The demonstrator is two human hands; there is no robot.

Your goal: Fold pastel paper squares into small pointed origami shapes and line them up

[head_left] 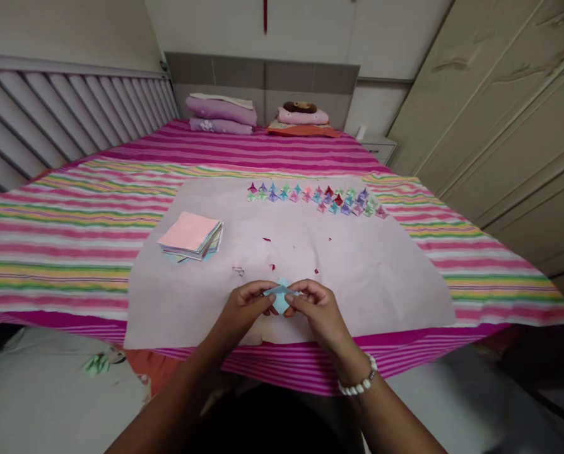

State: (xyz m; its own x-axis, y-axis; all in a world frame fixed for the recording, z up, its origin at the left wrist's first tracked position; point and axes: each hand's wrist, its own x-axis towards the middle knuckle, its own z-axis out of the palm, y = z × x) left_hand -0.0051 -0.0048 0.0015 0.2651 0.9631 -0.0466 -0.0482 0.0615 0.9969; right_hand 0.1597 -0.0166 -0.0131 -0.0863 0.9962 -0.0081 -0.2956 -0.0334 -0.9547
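At the bottom of the frame two bare forearms reach up, the right one wearing a white bracelet (358, 382) at the wrist. Under the bed's front edge at lower left, a green thing (96, 364) lies on the floor (50, 403). Just below the centre, the left hand (244, 302) and right hand (316, 306) pinch a light-blue paper (282, 304) between thumbs and fingers, one at each side; it is folded, with a point toward the bottom of the frame. They hold it above the near part of a pale sheet (371, 284) spread on the bed. Beyond the hands, a few small red marks (272, 267) dot the sheet, too small to make out. Left of centre sits a slightly skewed stack of square papers (190, 231), pink on top. Farther up, right of centre, many-coloured folded pieces (333, 207) stand close together in uneven rows. A striped cover (64, 233) surrounds the sheet. At the top, folded bedding (221, 112) lies in two piles before a grey headboard (239, 75), with a railing (78, 110) at upper left and a wardrobe (509, 120) at upper right.
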